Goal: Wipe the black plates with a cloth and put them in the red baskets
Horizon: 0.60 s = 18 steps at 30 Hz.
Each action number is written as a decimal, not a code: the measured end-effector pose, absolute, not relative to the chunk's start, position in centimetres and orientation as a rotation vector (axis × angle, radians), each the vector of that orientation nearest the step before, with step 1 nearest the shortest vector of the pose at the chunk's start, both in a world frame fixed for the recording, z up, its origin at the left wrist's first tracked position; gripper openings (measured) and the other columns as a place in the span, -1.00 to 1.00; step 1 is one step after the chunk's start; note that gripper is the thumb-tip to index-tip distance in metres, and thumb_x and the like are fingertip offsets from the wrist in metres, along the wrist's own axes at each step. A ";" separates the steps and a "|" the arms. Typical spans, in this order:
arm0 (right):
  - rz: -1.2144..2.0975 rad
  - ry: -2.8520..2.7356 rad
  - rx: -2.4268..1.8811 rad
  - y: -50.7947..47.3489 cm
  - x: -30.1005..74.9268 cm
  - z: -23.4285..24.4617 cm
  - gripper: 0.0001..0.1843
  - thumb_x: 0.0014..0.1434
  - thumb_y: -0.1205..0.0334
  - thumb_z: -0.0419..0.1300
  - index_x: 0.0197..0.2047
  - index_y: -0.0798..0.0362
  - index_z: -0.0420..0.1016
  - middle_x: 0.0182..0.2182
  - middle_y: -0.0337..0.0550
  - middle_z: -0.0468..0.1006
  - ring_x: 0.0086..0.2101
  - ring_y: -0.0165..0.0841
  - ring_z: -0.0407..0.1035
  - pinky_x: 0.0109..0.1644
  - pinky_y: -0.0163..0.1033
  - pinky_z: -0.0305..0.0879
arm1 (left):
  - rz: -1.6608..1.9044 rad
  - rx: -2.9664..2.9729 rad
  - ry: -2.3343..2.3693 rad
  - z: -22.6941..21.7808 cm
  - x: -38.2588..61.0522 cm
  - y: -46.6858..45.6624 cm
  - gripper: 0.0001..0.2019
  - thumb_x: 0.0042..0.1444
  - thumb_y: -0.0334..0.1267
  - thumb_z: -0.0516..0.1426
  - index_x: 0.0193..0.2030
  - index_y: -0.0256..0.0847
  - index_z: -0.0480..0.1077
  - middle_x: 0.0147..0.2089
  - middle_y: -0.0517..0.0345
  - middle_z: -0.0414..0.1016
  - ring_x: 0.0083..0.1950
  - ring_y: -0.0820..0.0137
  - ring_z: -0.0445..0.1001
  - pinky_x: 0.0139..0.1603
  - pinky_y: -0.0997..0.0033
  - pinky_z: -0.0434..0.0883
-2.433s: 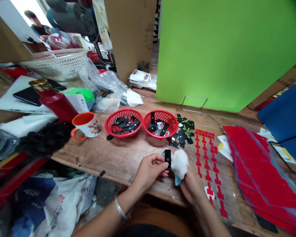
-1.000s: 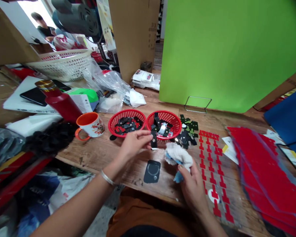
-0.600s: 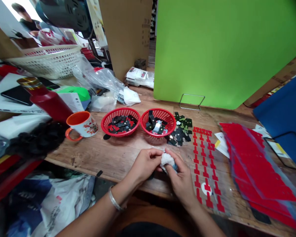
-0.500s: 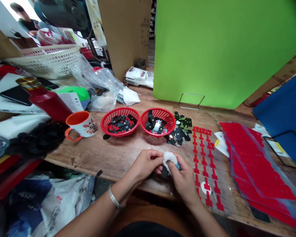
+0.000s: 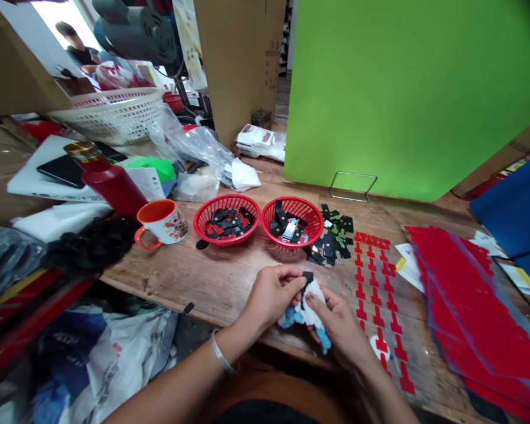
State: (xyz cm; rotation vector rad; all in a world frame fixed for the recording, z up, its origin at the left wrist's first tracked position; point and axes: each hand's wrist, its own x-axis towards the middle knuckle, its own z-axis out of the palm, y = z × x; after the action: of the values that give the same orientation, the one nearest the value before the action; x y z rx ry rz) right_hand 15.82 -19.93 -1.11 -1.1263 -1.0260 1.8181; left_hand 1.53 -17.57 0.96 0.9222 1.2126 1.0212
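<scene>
My left hand (image 5: 271, 294) pinches a small flat black piece (image 5: 308, 276) between thumb and fingers, just over the table's front part. My right hand (image 5: 341, 321) is closed on a crumpled white and blue cloth (image 5: 311, 318), pressed against the black piece, whose lower part it covers. Beyond the hands are two red plastic baskets, the left basket (image 5: 198, 226) and the right basket (image 5: 317, 217), both holding black and red flat pieces. A heap of loose black pieces (image 5: 331, 247) lies beside the right basket. Rows of red T-shaped stickers (image 5: 375, 296) lie on a clear sheet right of my hands.
Red sheets (image 5: 459, 306) in clear film are stacked at the right. A patterned mug (image 5: 171, 225) and a dark red bottle (image 5: 115, 188) stand on the left. Behind are a green board (image 5: 401, 94), a wire stand (image 5: 352, 185) and a white basket (image 5: 115, 121). Another person (image 5: 77, 47) is far back left.
The cloth has been spread out more, with its blue parts now hanging below my hands. The black piece now points up above my left fingertips. The view has shifted slightly left.
</scene>
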 end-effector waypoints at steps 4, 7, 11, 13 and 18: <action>1.577 -0.991 -1.274 -19.3 15.7 -1.8 -0.58 -0.02 -0.11 0.30 -0.43 0.12 0.39 -0.66 -0.34 0.32 -0.66 -0.56 0.14 -0.63 -0.46 0.07 | 1.071 0.925 1.202 2.1 1.2 -15.7 -0.82 -0.08 -0.30 0.23 -0.33 -0.36 0.43 -0.59 0.21 0.40 -0.62 0.54 0.34 -0.56 0.54 0.36; 1.535 -0.856 -1.321 -19.3 15.4 -2.0 -0.54 0.03 -0.19 0.21 -0.50 0.07 0.29 -0.72 -0.38 0.24 -0.71 -0.55 0.09 -0.70 -0.46 0.01 | 1.239 1.039 1.250 3.9 -0.2 -12.9 -0.78 -0.05 -0.27 0.23 -0.27 -0.36 0.44 -0.56 0.19 0.43 -0.59 0.51 0.38 -0.52 0.50 0.39; 1.593 -0.747 -1.295 -19.6 15.3 -2.2 -0.57 0.03 -0.18 0.22 -0.38 0.03 0.31 -0.70 -0.40 0.27 -0.72 -0.52 0.10 -0.73 -0.46 0.02 | 1.262 1.425 1.322 6.1 -4.1 -8.4 -0.64 -0.04 -0.21 0.22 -0.08 -0.30 0.45 -0.23 0.01 0.55 -0.36 0.39 0.49 -0.36 0.42 0.44; 1.605 -0.743 -1.268 -19.7 15.4 -2.3 -0.59 0.02 -0.15 0.25 -0.37 0.04 0.33 -0.68 -0.39 0.29 -0.69 -0.53 0.12 -0.70 -0.46 0.06 | 1.204 1.674 1.501 6.5 -6.5 -6.3 -0.66 -0.03 -0.18 0.21 -0.11 -0.27 0.48 -0.17 0.00 0.55 -0.27 0.34 0.49 -0.27 0.41 0.41; 1.617 -0.778 -1.237 -19.6 15.5 -2.3 -0.61 0.00 -0.11 0.28 -0.33 0.06 0.38 -0.64 -0.37 0.32 -0.65 -0.52 0.13 -0.64 -0.45 0.10 | 0.711 1.926 1.923 5.1 -11.3 -3.1 -0.90 -0.11 -0.30 0.21 -0.46 -0.27 0.54 -0.45 0.03 0.55 -0.35 0.29 0.46 -0.21 0.41 0.34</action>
State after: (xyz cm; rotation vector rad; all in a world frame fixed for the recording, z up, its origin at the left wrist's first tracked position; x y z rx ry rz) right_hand 15.49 -19.61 -2.26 -1.2371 -0.7780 1.6172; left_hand -11.31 -3.12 5.12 1.9257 1.9228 0.7107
